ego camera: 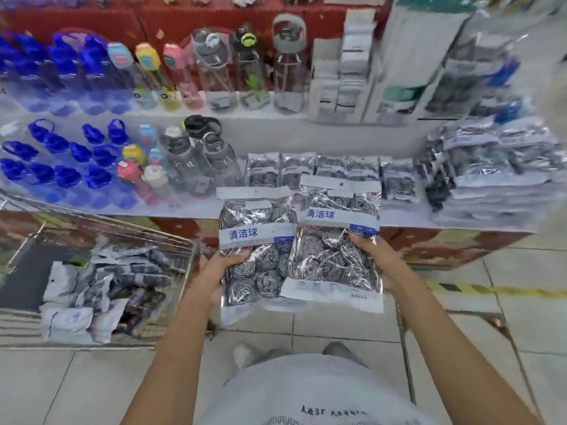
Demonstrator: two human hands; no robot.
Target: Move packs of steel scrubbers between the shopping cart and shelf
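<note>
Fingers of the left hand [214, 271] pinch the left pack [256, 250]; the right hand [379, 256] grips the right pack [337, 240]. Both packs are held side by side before the shelf [306, 139], with the cart [101, 286] at left.

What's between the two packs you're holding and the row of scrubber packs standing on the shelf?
Head view: nothing. Both held packs, left and right, overlap the bare front strip of the shelf just before the standing row.

The scrubber packs [302, 240] were glossy clear plastic over shiny coiled steel wire; the shopping cart [171, 237] was bare metal wire, the floor [537, 332] smooth pale tile
</note>
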